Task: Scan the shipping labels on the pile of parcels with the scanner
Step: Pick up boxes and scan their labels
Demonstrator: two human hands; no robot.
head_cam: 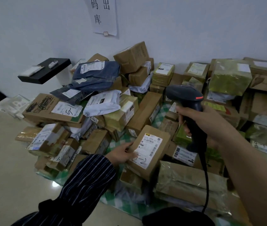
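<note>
Pile of parcels (144,108): covered the floor (7,160) along the far wall, from left of centre out to the right edge. Cardboard boxes, grey and blue mailer bags, and green-wrapped packs, heaped on a green checked cloth (114,145). Most showed a white label face up.

Small brown box (163,144): lay near centre on top of the heap, tilted. Its shipping label (147,150) faced up, with handwriting across its near end.

Scanner (184,93): black, corded, held above the pile just right of that box. Its head pointed far-left. No beam showed on the label.

Right hand (207,124): bare-armed, wrapped firmly round the scanner's handle.

Left hand (121,154): striped sleeve, gripping the box's left edge with the thumb on the label.

Progress, as a judgement: this box was being presented for its scan. Nothing in view marked any parcel as done. Several labels carried pen marks, but their meaning couldn't be told. No separate scanned stack was seen, so most of the pile looked left to do.
</note>
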